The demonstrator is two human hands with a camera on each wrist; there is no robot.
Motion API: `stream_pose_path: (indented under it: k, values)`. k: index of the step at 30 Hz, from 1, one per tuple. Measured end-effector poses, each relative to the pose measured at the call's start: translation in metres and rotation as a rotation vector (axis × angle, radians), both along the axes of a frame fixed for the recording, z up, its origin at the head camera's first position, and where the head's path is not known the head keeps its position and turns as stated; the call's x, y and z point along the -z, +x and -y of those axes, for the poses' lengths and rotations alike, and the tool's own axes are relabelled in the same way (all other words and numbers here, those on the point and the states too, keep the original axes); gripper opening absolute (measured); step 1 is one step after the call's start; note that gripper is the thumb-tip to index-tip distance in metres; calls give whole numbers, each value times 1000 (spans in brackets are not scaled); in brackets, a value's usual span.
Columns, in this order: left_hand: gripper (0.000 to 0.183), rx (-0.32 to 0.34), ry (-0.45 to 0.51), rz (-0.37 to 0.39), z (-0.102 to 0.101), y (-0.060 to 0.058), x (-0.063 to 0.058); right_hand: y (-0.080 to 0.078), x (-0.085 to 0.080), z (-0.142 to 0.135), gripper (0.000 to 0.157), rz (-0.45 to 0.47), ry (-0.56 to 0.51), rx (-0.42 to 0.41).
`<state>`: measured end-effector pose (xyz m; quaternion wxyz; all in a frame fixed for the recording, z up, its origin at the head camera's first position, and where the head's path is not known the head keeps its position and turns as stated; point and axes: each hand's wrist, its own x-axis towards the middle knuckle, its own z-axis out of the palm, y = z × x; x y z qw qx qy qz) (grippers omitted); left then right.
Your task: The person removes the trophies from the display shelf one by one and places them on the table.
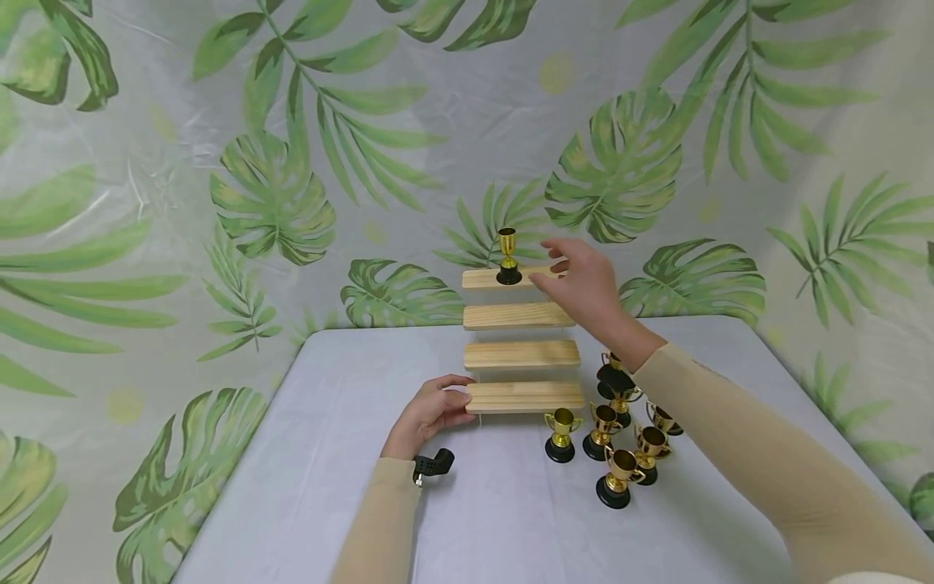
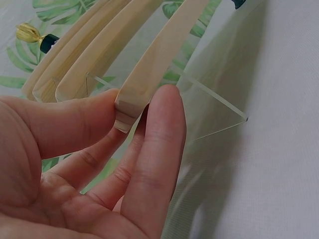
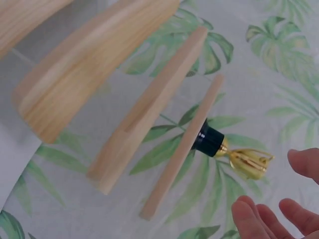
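Note:
A stepped stand with several wooden shelves (image 1: 521,354) on clear supports is at the table's middle. On its top shelf (image 1: 477,279) a small gold trophy cup (image 1: 507,251) with a black base stands upright. My left hand (image 1: 432,412) pinches the left end of the lowest shelf (image 2: 149,64) between thumb and fingers. Just right of the trophy, my right hand (image 1: 580,280) is raised with fingers loosely bent and parted. In the right wrist view, a gap shows between its fingertips (image 3: 242,206) and the gold cup (image 3: 249,163).
Several more trophies stand at the right front of the stand, including a gold one (image 1: 562,434) and a copper-toned one (image 1: 616,478). My right forearm (image 1: 737,430) partly covers that group. Behind the white table (image 1: 365,357) hangs a leaf-print cloth (image 1: 467,122).

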<state>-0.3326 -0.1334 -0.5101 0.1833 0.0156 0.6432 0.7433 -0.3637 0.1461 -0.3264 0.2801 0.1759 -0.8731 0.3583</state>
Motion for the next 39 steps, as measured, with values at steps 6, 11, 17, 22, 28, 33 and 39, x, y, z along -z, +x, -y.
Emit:
stream_pose_path:
  k: [6, 11, 17, 22, 28, 33, 39]
  values:
    - [43, -3, 4, 0, 0, -2, 2, -19, -6, 14, 55, 34, -26, 9]
    - [44, -1, -3, -3, 1, -1, 2, -33, -12, 28, 55, 45, -12, 21]
    - [43, -2, 0, -5, 1, 0, 0, -44, -20, 43, 58, 67, -10, 56]
    - [41, -12, 4, 0, 1, -1, 1, -54, -22, 51, 59, 81, -7, 118]
    - [42, -6, 2, -3, -1, -1, 0, -63, -20, 56, 58, 65, 2, 171]
    - [41, -11, 1, 2, 0, -1, -1, -67, -17, 58, 52, 72, 10, 175]
    - [41, 1, -1, -4, 0, -2, 0, -68, -15, 61, 45, 91, 25, 187]
